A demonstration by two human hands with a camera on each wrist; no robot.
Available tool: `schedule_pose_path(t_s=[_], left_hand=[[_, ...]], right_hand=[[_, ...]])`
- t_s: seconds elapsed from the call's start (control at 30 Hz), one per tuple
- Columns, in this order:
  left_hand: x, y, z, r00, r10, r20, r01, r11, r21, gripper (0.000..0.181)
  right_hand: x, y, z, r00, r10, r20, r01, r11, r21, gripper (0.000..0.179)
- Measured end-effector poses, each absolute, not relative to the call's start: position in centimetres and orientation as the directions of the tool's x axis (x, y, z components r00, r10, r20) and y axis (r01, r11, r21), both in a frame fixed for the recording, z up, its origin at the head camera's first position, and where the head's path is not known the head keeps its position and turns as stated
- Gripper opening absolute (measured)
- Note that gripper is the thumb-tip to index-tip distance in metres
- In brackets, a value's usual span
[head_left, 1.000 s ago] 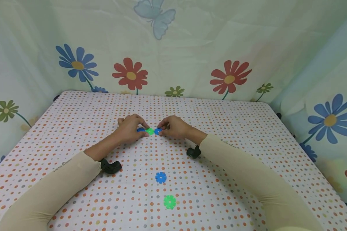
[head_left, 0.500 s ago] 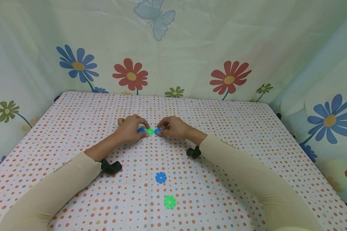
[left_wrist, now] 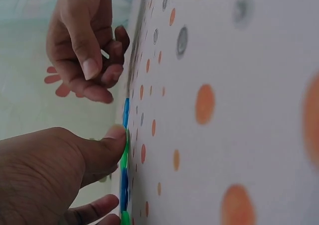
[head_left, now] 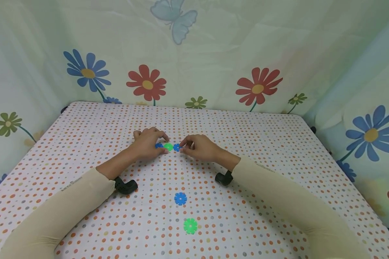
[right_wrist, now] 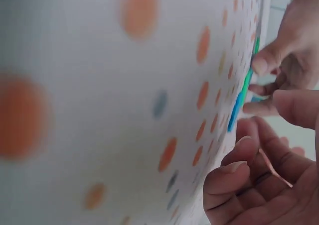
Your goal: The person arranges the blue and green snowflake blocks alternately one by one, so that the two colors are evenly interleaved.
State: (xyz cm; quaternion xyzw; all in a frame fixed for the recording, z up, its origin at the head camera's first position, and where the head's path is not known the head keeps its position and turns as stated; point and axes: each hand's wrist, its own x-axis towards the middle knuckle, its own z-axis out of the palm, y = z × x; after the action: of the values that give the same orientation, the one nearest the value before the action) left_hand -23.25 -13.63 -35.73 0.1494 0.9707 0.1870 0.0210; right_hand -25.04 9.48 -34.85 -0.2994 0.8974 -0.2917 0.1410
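Observation:
Notched plastic building discs lie flat in a row. My left hand point(head_left: 147, 144) holds the row at its green disc point(head_left: 168, 147), thumb on the near side and index finger on the far side. A blue disc point(head_left: 159, 145) shows partly under that hand, and the left wrist view has another green disc point(left_wrist: 125, 217) beyond it. At the row's right end is a blue disc point(head_left: 176, 147), touching or joined to the green one. My right hand point(head_left: 202, 147) is just right of it, fingers loosely curled with nothing between them in the right wrist view.
Nearer the body lie a loose blue disc point(head_left: 180, 198) and a loose green disc point(head_left: 190, 226). A dotted cloth covers the table point(head_left: 246, 223). A flowered curtain point(head_left: 214, 54) hangs behind it. Each wrist wears a black camera.
My right hand has let go of the end blue disc and drawn slightly right and nearer the body. The left hand stays almost still at the row.

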Motion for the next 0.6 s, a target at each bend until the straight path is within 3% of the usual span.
schedule_pose_path(t_s=[0.27, 0.6], left_hand=[[-23.6, -12.8, -35.9, -0.944, 0.329, 0.034, 0.315, 0.863, 0.395, 0.038], [-24.0, -11.7, -36.1, -0.936, 0.350, 0.035, 0.331, 0.846, 0.418, 0.035]], right_hand=[[-21.2, 9.8, -34.2, -0.693, -0.719, -0.054, -0.550, 0.575, -0.605, 0.016], [-14.8, 11.1, -33.6, -0.598, -0.797, -0.086, -0.570, 0.498, -0.653, 0.005]])
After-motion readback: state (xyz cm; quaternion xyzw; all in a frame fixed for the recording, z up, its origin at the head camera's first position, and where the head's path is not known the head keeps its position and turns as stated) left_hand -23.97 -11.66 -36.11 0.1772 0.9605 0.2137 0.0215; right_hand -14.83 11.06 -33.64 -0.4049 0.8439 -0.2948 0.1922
